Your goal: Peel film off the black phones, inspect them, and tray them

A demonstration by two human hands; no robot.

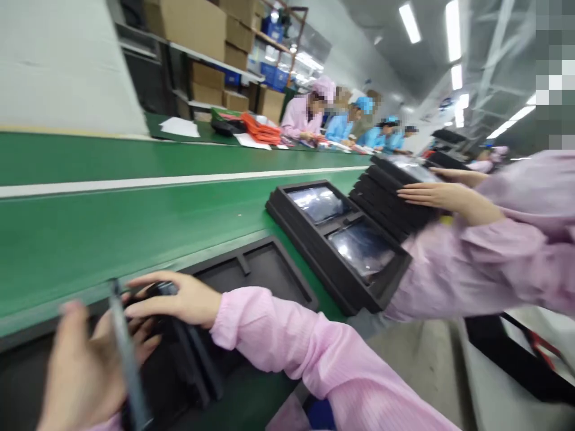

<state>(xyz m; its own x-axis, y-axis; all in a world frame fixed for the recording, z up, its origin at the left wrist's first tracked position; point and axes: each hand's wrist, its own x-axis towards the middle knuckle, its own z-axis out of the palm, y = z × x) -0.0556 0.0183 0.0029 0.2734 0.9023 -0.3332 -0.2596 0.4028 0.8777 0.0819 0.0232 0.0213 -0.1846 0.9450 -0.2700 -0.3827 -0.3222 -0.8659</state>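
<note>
At the lower left, my left hand (90,359) is blurred, with its thumb raised and its fingers around a thin flat panel (127,359) seen edge-on. My right hand (179,299), in a pink sleeve, reaches in from the right, its fingertips close to the panel's upper end. That hand is closed on dark flat panels (195,359) that stand on edge beneath it; how many is unclear. Both hands are over a black compartment tray (309,296) on the green bench. The hands and panels hide much of the tray's left part.
Right of my tray, stacked black trays (314,257) hold two glossy screens (359,245). A co-worker's hands (449,197) rest on another tray stack (381,197). Across the green bench (179,209) lie orange items (260,129) and white papers (179,127); several people sit beyond.
</note>
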